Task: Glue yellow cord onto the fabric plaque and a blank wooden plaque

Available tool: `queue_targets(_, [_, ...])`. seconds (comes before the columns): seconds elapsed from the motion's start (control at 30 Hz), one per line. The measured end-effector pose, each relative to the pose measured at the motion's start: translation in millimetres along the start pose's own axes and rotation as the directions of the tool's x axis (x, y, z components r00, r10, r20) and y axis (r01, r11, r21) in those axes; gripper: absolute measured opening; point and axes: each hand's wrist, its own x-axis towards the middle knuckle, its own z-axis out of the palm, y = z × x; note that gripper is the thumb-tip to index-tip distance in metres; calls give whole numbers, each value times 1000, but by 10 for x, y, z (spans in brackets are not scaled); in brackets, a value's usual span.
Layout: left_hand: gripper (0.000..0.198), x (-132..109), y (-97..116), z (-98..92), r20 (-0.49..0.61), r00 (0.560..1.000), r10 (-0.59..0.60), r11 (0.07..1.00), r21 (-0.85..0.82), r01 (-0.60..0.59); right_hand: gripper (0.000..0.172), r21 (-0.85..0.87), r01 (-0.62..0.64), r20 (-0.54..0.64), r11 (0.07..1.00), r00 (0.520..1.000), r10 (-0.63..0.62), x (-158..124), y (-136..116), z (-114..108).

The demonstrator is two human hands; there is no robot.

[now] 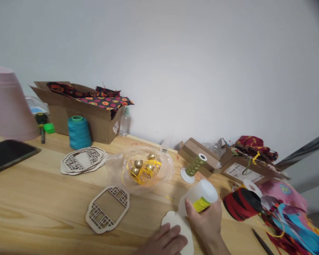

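Note:
My right hand point(206, 223) is wrapped round a white plastic bottle point(199, 193) with a yellow-green label, tipped with its base up and away from me. The bottle's lower end is by the top of a pale, scallop-edged flat panel point(186, 232); its mouth is hidden. On that panel lies my left hand point(164, 242), fingers stretched out flat. Further left, a wooden lattice frame point(108, 209) rests on the table. A stack of similar frames point(82, 161) sits behind it.
A plastic bag point(167, 166) holds gold bells and yellow cord. Behind stand a green ribbon spool point(195, 166), a blue thread cone point(79, 132) and a cardboard box point(95, 124) of fabric. A red-black spool point(241, 203), ribbons point(295, 223) and a pen point(262, 241) lie right.

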Motion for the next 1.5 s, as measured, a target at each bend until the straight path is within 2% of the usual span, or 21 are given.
queue_targets(0.17, [40,-17,39,79,-104,993,-58,998,-15,57,25,33,-94,25,995,995,93,-27,-22,13])
queue_targets(0.27, [36,-28,35,66,-28,999,-16,1000,-8,16,24,127,-184,16,975,983,183,-41,-24,30])
queue_targets(0.33, [32,-28,23,40,40,999,10,1000,-8,-9,23,259,-333,-50,907,933,357,-29,-11,43])
queue_targets(0.37, [31,-27,18,30,46,999,4,1000,-12,-4,24,358,-412,-77,838,881,467,-10,0,44])
queue_targets(0.4, [32,-26,14,24,28,1000,-13,1000,-16,13,25,475,-471,-81,743,818,570,19,11,38])
queue_targets(0.47, [32,-25,7,16,29,999,-21,999,-31,21,28,710,-489,-15,507,709,705,102,32,-6])
queue_targets(0.53, [29,-27,-3,7,58,998,5,999,-39,-3,30,871,-430,111,236,642,759,187,50,-99])
queue_targets(0.6, [24,-34,-19,-5,103,994,36,998,-45,-32,32,919,-387,304,-75,574,760,222,83,-235])
queue_targets(0.67, [21,-49,-36,-6,106,994,39,998,-61,-33,34,831,-360,554,-424,475,683,164,154,-392])
queue_targets(0.73, [20,-73,-46,19,107,994,23,996,-93,-13,36,635,-287,761,-717,394,515,12,271,-545])
queue_targets(0.77, [20,-88,-46,41,108,994,19,993,-115,-7,35,531,-236,821,-814,381,425,-84,343,-613])
queue_targets(0.83, [19,-121,-34,92,119,993,-5,986,-167,25,31,361,-143,871,-921,404,279,-271,493,-725])
queue_targets(0.9, [17,-147,-12,117,168,982,-90,963,-236,129,26,246,-101,874,-964,454,175,-395,630,-799])
queue_targets(0.97, [15,-146,6,76,248,953,-175,910,-329,253,27,174,-109,862,-979,497,98,-432,736,-828])
queue_targets(1.1, [8,7,-13,-218,409,874,-261,743,-493,453,33,121,-132,825,-984,564,26,-340,841,-793])
queue_targets(1.2, [13,202,-69,-462,464,799,-382,658,-471,588,43,173,-102,818,-980,568,85,-262,827,-771])
queue_targets(1.27, [16,300,-109,-553,499,735,-460,564,-475,676,46,246,-69,812,-967,560,166,-242,768,-792])
queue_targets(1.4, [17,327,-167,-544,600,585,-546,329,-489,808,41,445,-61,745,-893,578,332,-310,561,-847])
queue_targets(1.47, [19,303,-184,-495,649,508,-566,212,-481,851,33,529,-132,733,-838,569,373,-395,434,-803])
queue_targets(1.5, [22,298,-190,-475,665,484,-569,162,-487,858,30,556,-212,744,-804,558,367,-442,366,-752])
